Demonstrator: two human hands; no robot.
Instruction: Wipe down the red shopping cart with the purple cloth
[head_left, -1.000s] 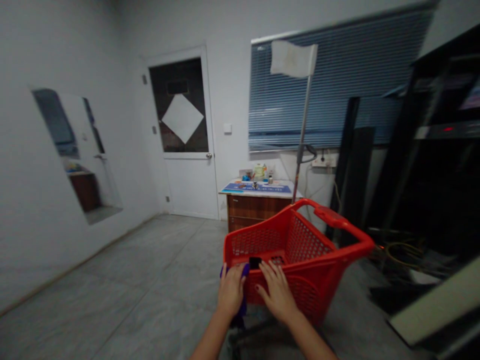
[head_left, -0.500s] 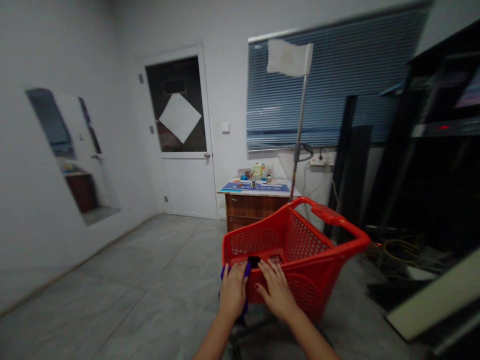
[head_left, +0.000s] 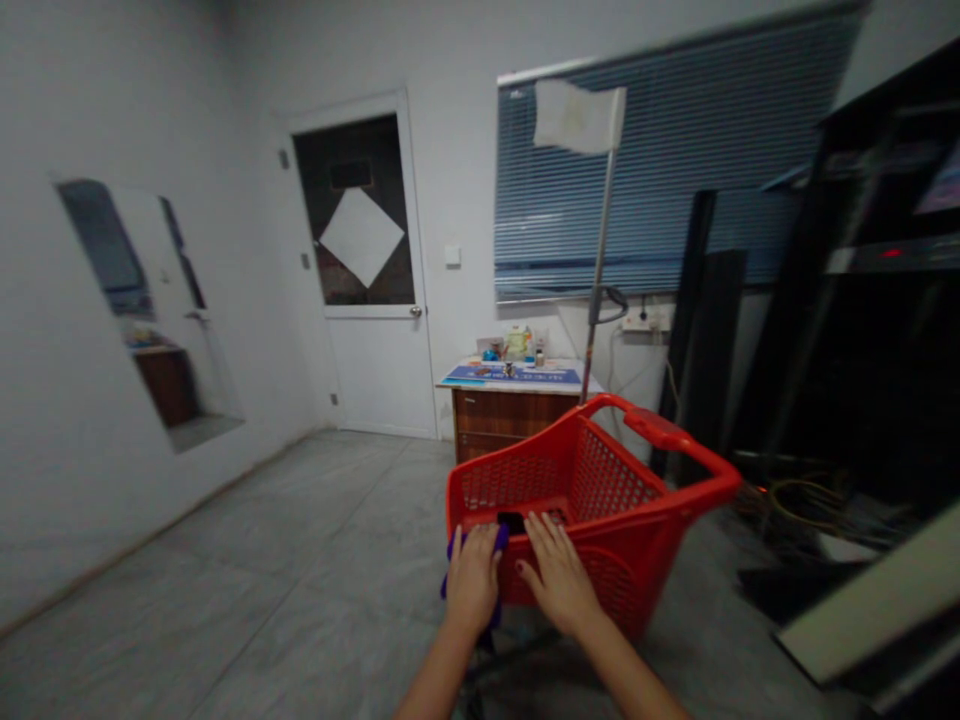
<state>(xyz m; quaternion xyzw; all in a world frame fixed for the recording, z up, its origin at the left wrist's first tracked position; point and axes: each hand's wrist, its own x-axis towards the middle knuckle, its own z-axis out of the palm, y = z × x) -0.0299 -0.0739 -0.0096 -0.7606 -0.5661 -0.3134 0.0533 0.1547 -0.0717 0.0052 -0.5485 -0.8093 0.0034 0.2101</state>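
Observation:
A red plastic shopping cart [head_left: 646, 525] stands in front of me, its handle toward the right. On the near left corner of its rim, my left hand [head_left: 474, 585] is closed over a purple cloth [head_left: 501, 540], which shows on both sides of the fingers and hangs below. My right hand [head_left: 561, 580] lies against the near side, fingers stretched over the rim and thumb apart, with nothing in it. Between the hands, a small black object [head_left: 512, 522] shows just inside the basket; its kind I cannot make out.
Behind the cart is a brown cabinet [head_left: 517, 412] with small items on top. A pole with a white flag [head_left: 577, 117] rises beside it. Dark equipment and cables [head_left: 806, 505] lie to the right. A white door [head_left: 379, 375] and a mirror [head_left: 154, 300] are left.
Both hands have shifted very slightly to the right in the view, still on the cart's near rim. The purple cloth stays under the left hand.

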